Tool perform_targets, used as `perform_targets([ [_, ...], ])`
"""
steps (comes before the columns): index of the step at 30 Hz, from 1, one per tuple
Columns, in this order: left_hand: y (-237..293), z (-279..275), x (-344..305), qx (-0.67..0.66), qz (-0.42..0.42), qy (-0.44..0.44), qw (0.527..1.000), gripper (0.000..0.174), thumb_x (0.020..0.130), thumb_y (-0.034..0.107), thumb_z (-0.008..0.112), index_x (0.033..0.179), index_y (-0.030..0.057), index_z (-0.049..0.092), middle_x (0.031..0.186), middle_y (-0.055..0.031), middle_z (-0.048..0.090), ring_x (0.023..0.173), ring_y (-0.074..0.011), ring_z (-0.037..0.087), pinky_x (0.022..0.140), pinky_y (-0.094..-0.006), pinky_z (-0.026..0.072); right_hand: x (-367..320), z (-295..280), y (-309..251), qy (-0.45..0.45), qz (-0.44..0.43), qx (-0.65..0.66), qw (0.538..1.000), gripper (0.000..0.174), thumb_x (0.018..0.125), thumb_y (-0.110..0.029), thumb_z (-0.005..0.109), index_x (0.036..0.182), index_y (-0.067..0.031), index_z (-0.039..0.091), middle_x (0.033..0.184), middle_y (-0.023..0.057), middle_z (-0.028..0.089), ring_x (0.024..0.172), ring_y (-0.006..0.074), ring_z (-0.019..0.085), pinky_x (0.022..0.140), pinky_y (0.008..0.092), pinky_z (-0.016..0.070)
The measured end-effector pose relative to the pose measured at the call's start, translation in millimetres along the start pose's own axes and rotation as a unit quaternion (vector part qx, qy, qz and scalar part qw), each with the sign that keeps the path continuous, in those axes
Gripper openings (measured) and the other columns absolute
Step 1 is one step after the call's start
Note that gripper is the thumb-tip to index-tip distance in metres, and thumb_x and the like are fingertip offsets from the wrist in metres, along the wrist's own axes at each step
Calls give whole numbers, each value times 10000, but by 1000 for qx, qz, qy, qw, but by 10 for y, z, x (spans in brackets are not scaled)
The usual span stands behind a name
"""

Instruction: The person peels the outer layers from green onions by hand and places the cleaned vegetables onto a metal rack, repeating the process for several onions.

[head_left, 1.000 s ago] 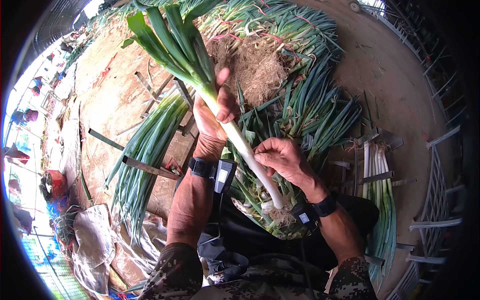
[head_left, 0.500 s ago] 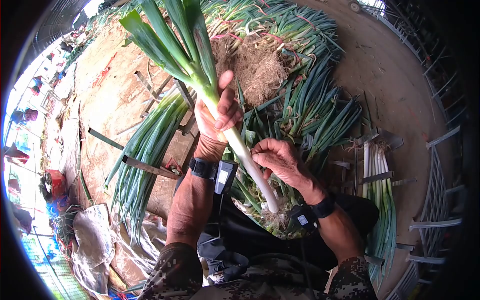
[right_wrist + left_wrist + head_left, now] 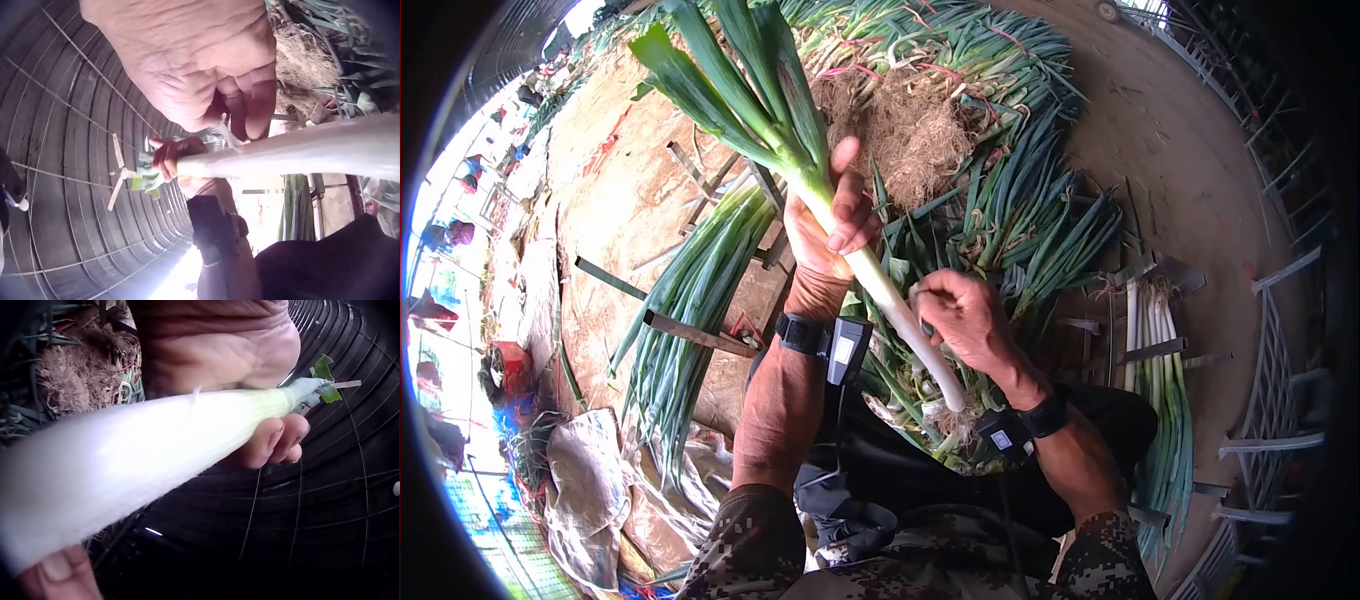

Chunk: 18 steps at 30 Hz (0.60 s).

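Peeling thin outer skin from a long leek with a smooth white shank and broad green leaves (image 3: pixel 888 300) seems to be the step in hand. The left hand (image 3: pixel 850 212) is grasping the shank just below the leaves, fingers curled round it, while the right hand (image 3: pixel 967 318) is pinching a thin, whitish strip of skin (image 3: pixel 229 132) beside the shank. The next move is probably calling for a firm left grip and a gentle pull on the strip, away from the shank, without bruising it. The leek is slanting between the hands: its leaves are fanning out beyond the left hand, and its rounded white end is pointing towards the body, nearer than the right hand's fingers.
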<state>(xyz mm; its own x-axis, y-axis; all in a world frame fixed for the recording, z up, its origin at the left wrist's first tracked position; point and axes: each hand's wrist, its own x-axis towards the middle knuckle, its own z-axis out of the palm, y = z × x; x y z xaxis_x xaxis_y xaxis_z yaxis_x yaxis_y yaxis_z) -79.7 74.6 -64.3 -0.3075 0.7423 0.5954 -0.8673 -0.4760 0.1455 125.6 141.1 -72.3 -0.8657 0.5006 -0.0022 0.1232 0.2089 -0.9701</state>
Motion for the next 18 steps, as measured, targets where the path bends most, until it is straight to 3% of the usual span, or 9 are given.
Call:
perform_targets([
  [3,56,-12,18,7,13,-11,1000,582,1034,371,370,1419,-62,427,714,-103,581,407,-107,470,378,-242,415,-52,-113,134,8,41,200,979,221,959,-182,573,1055,11,626,905,85,707,680,126,678,568,237,582],
  [6,103,14,15,21,27,-13,999,517,1029,254,353,1414,-85,417,727,-81,555,425,-88,467,386,-219,407,-130,-214,148,42,106,395,912,167,947,-154,588,1037,-15,610,849,77,678,682,166,689,562,299,600],
  [7,132,-12,17,12,26,-28,999,504,1024,227,362,1412,-89,417,741,-91,556,439,-85,470,387,-215,398,-156,-263,159,9,79,430,899,147,937,-140,596,1012,-15,614,807,71,662,653,160,672,552,300,581],
  [10,224,-31,12,13,37,-32,999,499,1026,218,353,1412,-91,416,739,-90,550,441,-84,463,389,-213,392,-283,-434,204,-52,61,352,933,129,935,-136,594,974,-15,619,768,56,643,613,136,638,525,282,543],
  [11,257,-33,-1,15,41,-29,999,490,1032,207,338,1413,-91,415,739,-85,544,437,-83,450,389,-212,383,-354,-482,179,-57,88,334,937,118,930,-112,582,952,-6,628,741,50,634,583,119,608,516,252,495],
  [14,349,-61,-34,-3,56,4,998,584,1054,368,314,1439,-63,394,737,-94,543,416,-116,461,383,-248,402,-538,-740,317,-180,88,189,961,124,914,-106,590,930,5,643,707,41,627,577,117,603,529,254,484],
  [15,344,-21,-30,29,61,-14,998,487,1037,199,319,1419,-90,406,754,-87,539,431,-81,424,388,-215,378,-600,-834,407,-239,150,89,955,177,903,-115,594,967,30,672,731,45,660,610,131,629,563,267,494],
  [16,359,-35,-38,25,56,-12,998,517,1040,253,322,1425,-81,403,752,-90,543,433,-93,439,393,-229,385,-667,-861,485,-249,164,-32,954,188,902,-120,607,988,33,677,754,54,678,645,136,647,579,272,504],
  [18,405,-61,-35,17,48,-9,999,583,1046,362,330,1438,-63,398,749,-98,553,436,-116,469,403,-256,397,-745,-865,514,-260,181,-271,909,217,900,-128,632,1029,38,687,800,71,714,714,144,683,611,282,524],
])
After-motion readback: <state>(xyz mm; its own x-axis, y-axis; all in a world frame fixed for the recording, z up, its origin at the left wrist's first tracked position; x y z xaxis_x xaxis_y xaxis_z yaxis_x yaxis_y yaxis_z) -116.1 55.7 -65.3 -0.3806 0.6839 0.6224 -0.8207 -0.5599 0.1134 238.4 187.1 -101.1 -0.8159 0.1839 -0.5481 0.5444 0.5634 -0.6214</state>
